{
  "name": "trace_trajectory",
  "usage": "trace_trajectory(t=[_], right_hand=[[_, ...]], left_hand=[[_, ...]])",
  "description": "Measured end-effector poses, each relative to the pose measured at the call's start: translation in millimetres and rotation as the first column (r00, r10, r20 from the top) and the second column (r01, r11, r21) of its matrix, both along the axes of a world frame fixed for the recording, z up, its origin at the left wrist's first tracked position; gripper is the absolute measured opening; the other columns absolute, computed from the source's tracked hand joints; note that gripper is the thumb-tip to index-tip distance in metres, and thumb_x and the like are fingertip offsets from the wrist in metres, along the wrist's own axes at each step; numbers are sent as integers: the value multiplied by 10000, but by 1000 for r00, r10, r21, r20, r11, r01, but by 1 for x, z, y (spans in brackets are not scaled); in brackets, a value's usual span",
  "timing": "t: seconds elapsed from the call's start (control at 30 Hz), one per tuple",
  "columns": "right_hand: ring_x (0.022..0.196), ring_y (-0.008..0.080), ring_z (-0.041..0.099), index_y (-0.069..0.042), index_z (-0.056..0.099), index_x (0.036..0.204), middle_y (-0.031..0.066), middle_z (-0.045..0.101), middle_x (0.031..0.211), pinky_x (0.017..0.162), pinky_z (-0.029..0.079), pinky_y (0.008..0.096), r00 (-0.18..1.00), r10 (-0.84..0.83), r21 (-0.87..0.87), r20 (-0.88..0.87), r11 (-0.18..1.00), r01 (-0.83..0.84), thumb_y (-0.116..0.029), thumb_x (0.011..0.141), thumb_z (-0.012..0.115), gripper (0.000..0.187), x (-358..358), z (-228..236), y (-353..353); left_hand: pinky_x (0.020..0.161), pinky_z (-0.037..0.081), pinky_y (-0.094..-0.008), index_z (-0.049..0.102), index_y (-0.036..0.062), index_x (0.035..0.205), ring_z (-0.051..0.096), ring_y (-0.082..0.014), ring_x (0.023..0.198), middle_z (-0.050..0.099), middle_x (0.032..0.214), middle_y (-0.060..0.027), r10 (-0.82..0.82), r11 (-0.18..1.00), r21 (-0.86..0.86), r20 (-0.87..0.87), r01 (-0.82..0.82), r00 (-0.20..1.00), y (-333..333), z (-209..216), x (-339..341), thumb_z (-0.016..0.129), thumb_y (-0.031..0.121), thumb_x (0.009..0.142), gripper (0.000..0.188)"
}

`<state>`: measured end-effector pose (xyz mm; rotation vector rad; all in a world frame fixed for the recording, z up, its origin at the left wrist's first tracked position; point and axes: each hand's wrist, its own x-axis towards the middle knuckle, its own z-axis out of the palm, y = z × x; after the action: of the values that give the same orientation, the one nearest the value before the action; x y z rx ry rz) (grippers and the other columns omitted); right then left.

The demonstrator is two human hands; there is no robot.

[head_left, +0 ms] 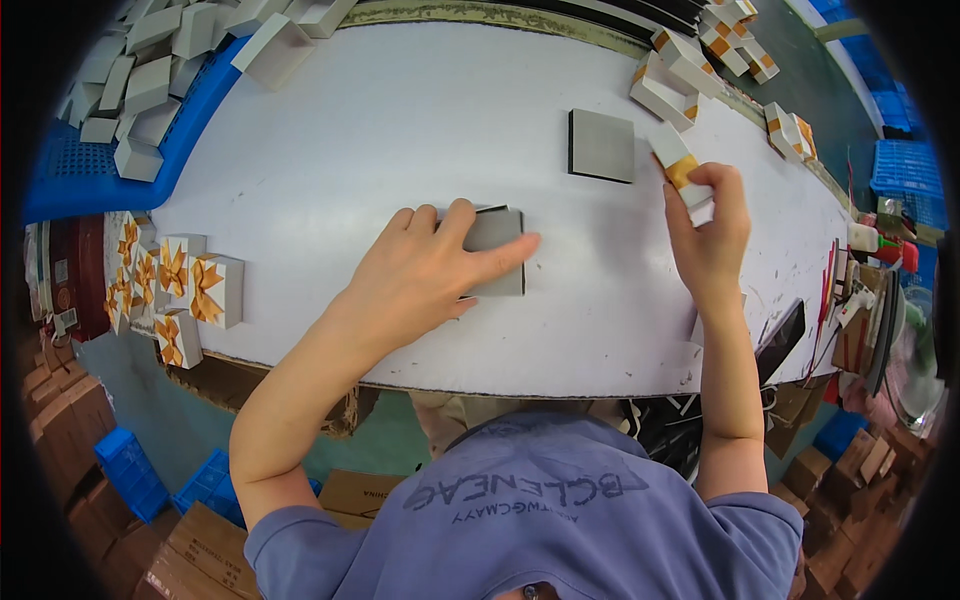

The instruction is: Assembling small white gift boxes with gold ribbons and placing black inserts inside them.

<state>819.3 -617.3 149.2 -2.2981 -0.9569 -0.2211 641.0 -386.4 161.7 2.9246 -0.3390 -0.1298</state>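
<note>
My left hand (410, 265) spans a flat grey square block with dark edges (497, 265) on the table. Its fingers reach the block's far edge, the thumb lies at the near edge and the index finger stretches over the top. Part of the block is hidden under the palm. Raised at the right, my right hand (712, 225) pinches a small white box with a gold band (677, 168) between thumb and fingers. A second grey square block (602, 146) lies just left of that box, apart from it.
White boxes with gold bows (215, 290) cluster at the table's left edge. A blue basket (190, 130) of white boxes stands far left, with an open white box (273, 52) beside it. Gold-banded box parts (665, 90) lie far right. A dark flat object (782, 342) is near my right forearm.
</note>
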Motion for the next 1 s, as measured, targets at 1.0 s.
trace_trajectory(t=[1.0], right_hand=[[1037, 291, 467, -63, 520, 1180, 120, 504, 1157, 887, 368, 405, 971, 230, -185, 59, 959, -216, -209, 657, 743, 587, -5, -16, 41]], left_hand=[[996, 245, -519, 422, 57, 1285, 246, -381, 1306, 315, 1403, -139, 358, 925, 76, 152, -372, 921, 68, 30, -25, 780, 433, 580, 876]])
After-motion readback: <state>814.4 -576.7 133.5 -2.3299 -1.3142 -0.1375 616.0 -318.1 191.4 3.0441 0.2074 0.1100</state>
